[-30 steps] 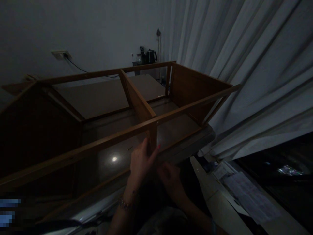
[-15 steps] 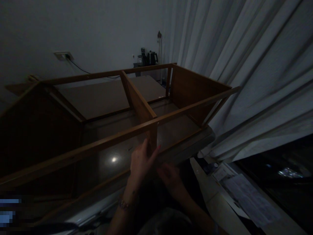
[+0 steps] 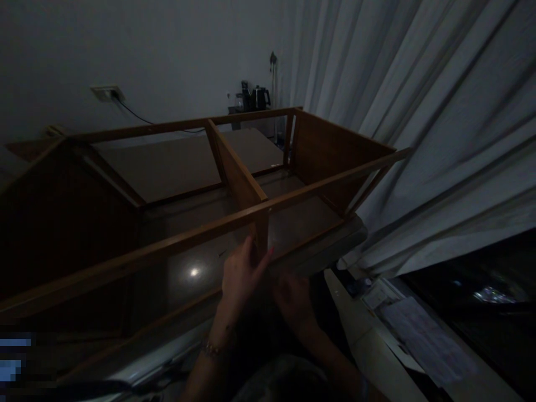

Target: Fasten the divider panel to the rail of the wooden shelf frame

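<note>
A brown wooden furniture frame (image 3: pixel 201 230) with a middle divider panel (image 3: pixel 238 167) fills the centre of the head view. My left hand (image 3: pixel 243 268) is closed round the short upright post (image 3: pixel 262 231) under the front rail, its thumb along the post's right side. My right hand (image 3: pixel 293 296) is just to the right and lower, its fingers curled but dark and smeared by motion. Whether anything is in it I cannot make out. A small thin dark item, perhaps a screw (image 3: pixel 222 253), lies on the pale shiny base panel (image 3: pixel 188 279) inside the frame.
A long white curtain (image 3: pixel 419 111) hangs close on the right. Papers (image 3: pixel 427 335) lie on the lower right. A black kettle (image 3: pixel 260 97) stands at the back by the wall. A cord runs from the wall socket (image 3: pixel 106 94) behind the frame. The room is dim.
My right hand has shifted slightly to the right and is more blurred. My left hand stays at the post, and the frame looks unmoved.
</note>
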Tool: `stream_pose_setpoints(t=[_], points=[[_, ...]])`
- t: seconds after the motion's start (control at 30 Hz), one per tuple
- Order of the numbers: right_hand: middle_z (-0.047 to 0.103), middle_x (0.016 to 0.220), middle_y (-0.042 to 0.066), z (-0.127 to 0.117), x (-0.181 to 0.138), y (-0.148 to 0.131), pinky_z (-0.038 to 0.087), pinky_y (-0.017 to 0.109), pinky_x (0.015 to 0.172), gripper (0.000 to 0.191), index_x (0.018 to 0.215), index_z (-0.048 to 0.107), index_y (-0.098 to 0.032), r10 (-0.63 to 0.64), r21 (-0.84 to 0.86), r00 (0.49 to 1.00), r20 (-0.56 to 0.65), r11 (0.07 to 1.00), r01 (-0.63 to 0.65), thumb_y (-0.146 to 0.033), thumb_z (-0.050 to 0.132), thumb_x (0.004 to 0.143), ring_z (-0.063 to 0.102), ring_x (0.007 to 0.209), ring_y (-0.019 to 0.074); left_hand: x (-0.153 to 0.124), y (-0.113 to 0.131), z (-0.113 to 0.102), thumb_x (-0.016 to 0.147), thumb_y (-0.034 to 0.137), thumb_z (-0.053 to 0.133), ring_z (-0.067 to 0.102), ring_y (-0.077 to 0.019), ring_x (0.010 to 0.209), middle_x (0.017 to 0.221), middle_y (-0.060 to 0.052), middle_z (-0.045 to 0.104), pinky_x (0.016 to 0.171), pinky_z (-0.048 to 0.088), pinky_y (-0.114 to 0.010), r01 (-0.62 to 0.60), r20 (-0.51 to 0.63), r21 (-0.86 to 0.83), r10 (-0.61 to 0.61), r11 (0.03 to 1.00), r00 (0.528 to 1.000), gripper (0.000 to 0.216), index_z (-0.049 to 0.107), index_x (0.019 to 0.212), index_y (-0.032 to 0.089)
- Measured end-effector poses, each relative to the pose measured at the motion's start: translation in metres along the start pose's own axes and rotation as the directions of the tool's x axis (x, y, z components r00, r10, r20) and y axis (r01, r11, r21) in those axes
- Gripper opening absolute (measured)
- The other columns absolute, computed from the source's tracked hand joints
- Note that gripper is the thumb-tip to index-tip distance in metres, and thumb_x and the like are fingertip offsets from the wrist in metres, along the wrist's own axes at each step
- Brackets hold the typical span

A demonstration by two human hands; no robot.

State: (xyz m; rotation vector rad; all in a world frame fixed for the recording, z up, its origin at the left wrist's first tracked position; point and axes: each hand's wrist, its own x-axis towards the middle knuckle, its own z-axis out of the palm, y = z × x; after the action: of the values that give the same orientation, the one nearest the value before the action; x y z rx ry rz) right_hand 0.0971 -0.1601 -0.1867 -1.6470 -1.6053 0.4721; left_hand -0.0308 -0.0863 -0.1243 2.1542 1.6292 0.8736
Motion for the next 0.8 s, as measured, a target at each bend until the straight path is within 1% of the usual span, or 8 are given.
stream_pose_setpoints(t=[0.1, 0.2, 0.3, 0.43, 0.53, 0.63, 0.73, 0.8], points=[[0.058, 0.067, -0.002, -0.001, 0.0, 0.002, 0.032, 0.029, 0.07, 0.014, 0.079, 0.05, -0.02, -0.014, 0.025, 1.0, 0.007, 1.0, 0.013, -0.029, 0.046, 0.089, 0.055, 0.064, 0.015, 0.0, 0.0, 0.0, 0.086, 0.057, 0.045, 0.064, -0.0186, 0.073, 0.083, -0.005, 0.067, 0.059, 0.043, -0.026, 0.001, 0.004, -0.004, -0.001, 1.0, 1.0, 0.042, 0.054, 0.102, 0.019], [0.064, 0.075, 0.001, -0.006, 0.001, 0.002, 0.032, 0.03, 0.073, 0.016, 0.087, 0.055, -0.019, -0.049, -0.037, 0.998, 0.043, 0.998, 0.051, -0.032, 0.047, 0.091, 0.059, 0.071, 0.0168, 0.001, 0.0, 0.0, 0.086, 0.058, 0.044, 0.064, -0.0183, 0.072, 0.08, -0.004, 0.066, 0.058, 0.043, -0.026, 0.0, 0.001, 0.006, 0.0, 1.0, 1.0, 0.042, 0.054, 0.1, 0.019], [0.066, 0.075, 0.002, -0.01, 0.003, 0.001, 0.033, 0.031, 0.075, 0.022, 0.084, 0.059, -0.02, -0.063, -0.067, 0.994, 0.088, 0.995, 0.069, -0.034, 0.045, 0.093, 0.061, 0.073, 0.0174, 0.001, 0.001, 0.0, 0.087, 0.058, 0.044, 0.064, -0.0176, 0.069, 0.079, -0.003, 0.066, 0.057, 0.043, -0.025, -0.001, 0.012, 0.006, 0.001, 1.0, 1.0, 0.043, 0.054, 0.103, 0.02], [0.067, 0.076, 0.001, -0.011, 0.001, 0.0, 0.039, 0.03, 0.073, 0.026, 0.082, 0.062, -0.021, -0.002, 0.085, 0.993, 0.122, 0.996, -0.008, -0.037, 0.045, 0.092, 0.06, 0.072, 0.0169, 0.001, 0.001, -0.001, 0.087, 0.057, 0.045, 0.064, -0.0176, 0.07, 0.081, -0.004, 0.067, 0.058, 0.044, -0.025, -0.008, -0.001, 0.006, 0.008, 1.0, 1.0, 0.042, 0.053, 0.105, 0.02], [0.068, 0.084, 0.003, -0.01, -0.002, 0.001, 0.043, 0.03, 0.077, 0.027, 0.085, 0.064, -0.022, 0.084, 0.198, 0.993, 0.086, 0.975, -0.1, -0.038, 0.044, 0.092, 0.061, 0.08, 0.0184, 0.001, 0.0, 0.0, 0.087, 0.055, 0.045, 0.065, -0.0181, 0.074, 0.084, -0.004, 0.067, 0.06, 0.045, -0.026, -0.024, -0.007, 0.0, 0.024, 1.0, 1.0, 0.04, 0.054, 0.104, 0.02], [0.067, 0.089, 0.004, -0.009, -0.003, 0.002, 0.046, 0.029, 0.075, 0.025, 0.092, 0.063, -0.022, 0.166, 0.304, 0.983, 0.075, 0.935, -0.181, -0.039, 0.046, 0.091, 0.061, 0.083, 0.0185, 0.001, 0.0, 0.001, 0.086, 0.057, 0.045, 0.064, -0.0187, 0.073, 0.082, -0.005, 0.067, 0.059, 0.044, -0.026, -0.018, -0.02, 0.019, 0.018, 1.0, 1.0, 0.041, 0.054, 0.101, 0.019], [0.067, 0.085, 0.003, -0.009, -0.002, 0.0, 0.046, 0.027, 0.07, 0.025, 0.094, 0.06, -0.02, 0.204, 0.389, 0.975, 0.093, 0.894, -0.224, -0.042, 0.05, 0.088, 0.061, 0.079, 0.0175, 0.001, 0.001, 0.0, 0.086, 0.058, 0.045, 0.064, -0.0186, 0.07, 0.078, -0.004, 0.066, 0.058, 0.043, -0.026, -0.013, -0.018, 0.04, 0.014, 0.999, 1.0, 0.041, 0.054, 0.097, 0.019], [0.065, 0.079, 0.002, -0.009, -0.001, -0.001, 0.046, 0.027, 0.069, 0.024, 0.093, 0.059, -0.02, 0.21, 0.399, 0.973, 0.101, 0.887, -0.233, -0.042, 0.052, 0.087, 0.06, 0.075, 0.0166, 0.001, 0.001, 0.0, 0.086, 0.056, 0.046, 0.064, -0.0182, 0.069, 0.078, -0.004, 0.066, 0.058, 0.043, -0.026, -0.019, -0.017, 0.038, 0.02, 0.999, 1.0, 0.039, 0.054, 0.097, 0.019]])
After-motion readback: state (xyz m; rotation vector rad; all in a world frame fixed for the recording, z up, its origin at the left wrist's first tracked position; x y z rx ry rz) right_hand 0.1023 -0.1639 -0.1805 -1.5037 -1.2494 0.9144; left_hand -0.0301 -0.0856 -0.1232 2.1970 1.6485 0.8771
